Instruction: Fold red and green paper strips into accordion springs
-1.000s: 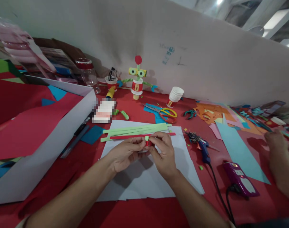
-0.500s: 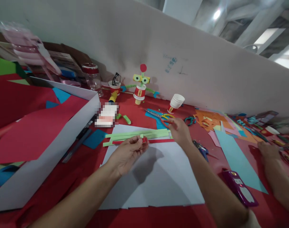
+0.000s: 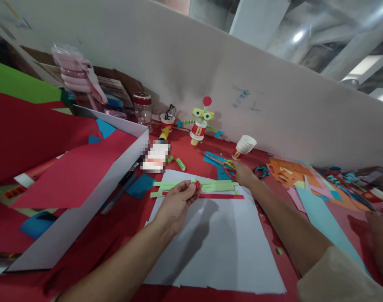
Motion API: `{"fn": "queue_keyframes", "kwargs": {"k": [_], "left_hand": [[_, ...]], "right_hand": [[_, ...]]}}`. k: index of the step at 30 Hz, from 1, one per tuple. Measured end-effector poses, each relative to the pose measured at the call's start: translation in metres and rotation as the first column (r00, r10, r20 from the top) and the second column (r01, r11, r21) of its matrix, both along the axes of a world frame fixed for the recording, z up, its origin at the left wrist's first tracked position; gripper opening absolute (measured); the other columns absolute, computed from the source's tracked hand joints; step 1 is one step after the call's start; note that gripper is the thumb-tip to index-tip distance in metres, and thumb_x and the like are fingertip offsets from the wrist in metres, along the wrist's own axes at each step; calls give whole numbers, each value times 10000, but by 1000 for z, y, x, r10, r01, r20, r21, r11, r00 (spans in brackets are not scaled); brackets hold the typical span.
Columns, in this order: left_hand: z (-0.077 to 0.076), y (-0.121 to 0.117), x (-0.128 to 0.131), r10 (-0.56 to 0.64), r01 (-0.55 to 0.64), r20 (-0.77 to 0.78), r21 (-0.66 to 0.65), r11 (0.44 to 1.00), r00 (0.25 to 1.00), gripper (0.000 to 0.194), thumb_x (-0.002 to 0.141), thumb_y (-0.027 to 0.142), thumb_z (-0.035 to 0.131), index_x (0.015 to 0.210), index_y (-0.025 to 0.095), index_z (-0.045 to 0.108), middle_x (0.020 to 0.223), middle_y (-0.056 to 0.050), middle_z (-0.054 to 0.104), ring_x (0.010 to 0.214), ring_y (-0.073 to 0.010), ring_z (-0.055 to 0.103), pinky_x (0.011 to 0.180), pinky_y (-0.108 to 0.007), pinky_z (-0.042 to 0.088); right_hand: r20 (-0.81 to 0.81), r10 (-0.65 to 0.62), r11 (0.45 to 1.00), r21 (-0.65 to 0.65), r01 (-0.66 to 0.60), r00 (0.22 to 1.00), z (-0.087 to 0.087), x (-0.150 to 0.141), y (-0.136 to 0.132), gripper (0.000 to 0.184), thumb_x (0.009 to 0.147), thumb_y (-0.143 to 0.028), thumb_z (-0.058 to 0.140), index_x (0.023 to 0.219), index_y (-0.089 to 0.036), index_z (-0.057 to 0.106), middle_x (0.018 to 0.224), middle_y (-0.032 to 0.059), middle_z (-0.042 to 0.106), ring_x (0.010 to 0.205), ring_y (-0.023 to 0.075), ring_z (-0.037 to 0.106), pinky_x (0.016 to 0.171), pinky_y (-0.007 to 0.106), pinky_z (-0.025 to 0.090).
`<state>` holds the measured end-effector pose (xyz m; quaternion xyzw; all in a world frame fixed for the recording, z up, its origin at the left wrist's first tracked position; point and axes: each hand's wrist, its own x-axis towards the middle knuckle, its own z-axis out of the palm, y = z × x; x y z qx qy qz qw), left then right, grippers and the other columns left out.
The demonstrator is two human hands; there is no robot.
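My left hand (image 3: 182,197) pinches a small folded piece of red and green paper (image 3: 197,185) between thumb and fingers, above the white sheet (image 3: 223,247). Under and beyond it lie light green paper strips (image 3: 219,186) and a red strip (image 3: 223,196). My right hand (image 3: 245,175) is stretched out to the scissors (image 3: 215,158), its fingers closed at their red and yellow handles. The fingertips are partly hidden. The scissors lie over blue paper (image 3: 222,173), blades pointing left.
A paper-cup robot figure (image 3: 199,130) and stacked paper cups (image 3: 245,144) stand near the wall. A white box (image 3: 116,176) with coloured paper is on the left, beside a phone (image 3: 156,156). Teal-handled pliers (image 3: 262,171) lie beyond my right wrist. Another person's arm (image 3: 380,235) is at right.
My right hand has moved onto the scissors' handles. My left hand keeps its hold on the folded paper. The view has shifted left, and my right arm covers the blue scissors and purple object seen before.
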<state>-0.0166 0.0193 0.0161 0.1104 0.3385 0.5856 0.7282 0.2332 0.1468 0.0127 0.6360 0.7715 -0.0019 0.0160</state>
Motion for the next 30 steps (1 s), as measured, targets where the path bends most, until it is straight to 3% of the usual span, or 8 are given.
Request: {"fn": "queue_keyframes", "kwargs": {"k": [5, 11, 13, 15, 19, 26, 28, 30], "left_hand": [[-4, 5, -3, 73, -73, -8, 0, 997, 997, 154, 634, 162, 764, 674, 125, 620, 740, -37, 662, 700, -108, 608, 739, -241, 467], [-5, 6, -5, 87, -88, -6, -56, 995, 996, 84, 754, 115, 654, 687, 128, 605, 731, -38, 650, 651, -96, 598, 667, -224, 471], [-3, 5, -5, 69, -69, 1, -69, 995, 998, 90, 780, 103, 622, 697, 128, 599, 750, -42, 648, 649, -98, 597, 653, -231, 478], [-1, 5, -6, 56, -55, 6, -51, 997, 998, 91, 784, 110, 623, 700, 128, 594, 774, -48, 648, 656, -104, 599, 649, -242, 488], [-2, 6, -8, 54, -54, -12, -29, 998, 998, 107, 760, 154, 671, 697, 144, 586, 808, -59, 653, 737, -139, 623, 676, -282, 510], [-13, 10, -9, 36, -36, -13, -60, 998, 999, 175, 711, 162, 722, 649, 156, 558, 837, -54, 660, 849, -173, 647, 697, -288, 506], [-12, 10, -8, 45, -44, 28, -46, 998, 999, 180, 701, 131, 725, 640, 151, 556, 821, -51, 667, 820, -157, 654, 746, -284, 508], [-9, 8, -7, 45, -44, 82, -24, 999, 996, 161, 707, 116, 717, 654, 144, 568, 794, -47, 671, 771, -138, 656, 793, -283, 509]], "right_hand": [[91, 2, 1000, 16, -4, 996, 17, -14, -8, 627, 725, 10, 512, 1316, -181, 422, 1306, 144, 520, 1115, 262, 550, 823, 321, 464], [274, 11, 994, 100, -40, 962, 47, -37, -30, 594, 817, -78, 442, 1368, -294, 394, 1255, 107, 563, 940, 289, 634, 745, 401, 493], [188, -68, 978, 208, 28, 980, 55, -43, -46, 571, 834, -97, 417, 1362, -312, 406, 1245, 92, 573, 961, 283, 631, 733, 389, 503], [-11, -106, 956, 275, 105, 994, 57, -48, -67, 524, 844, -212, 475, 1357, -298, 412, 1254, 86, 575, 1058, 288, 590, 754, 374, 509], [-342, -16, 941, 311, 129, 939, 47, -55, -109, 572, 790, -424, 581, 1319, -270, 426, 1179, 70, 619, 1000, 255, 610, 793, 351, 509], [-315, -76, 806, 539, 244, 946, 37, -39, -130, 441, 807, -345, 552, 1228, -219, 513, 1163, 133, 603, 1047, 311, 560, 827, 426, 475], [-376, -7, 809, 542, 226, 927, 35, -35, -137, 461, 814, -361, 553, 1249, -224, 481, 1180, 130, 589, 1020, 291, 569, 806, 405, 485], [-441, 114, 869, 479, 126, 890, 30, -36, -147, 489, 812, -353, 568, 1270, -237, 441, 1174, 109, 585, 985, 261, 581, 797, 379, 496]]}}
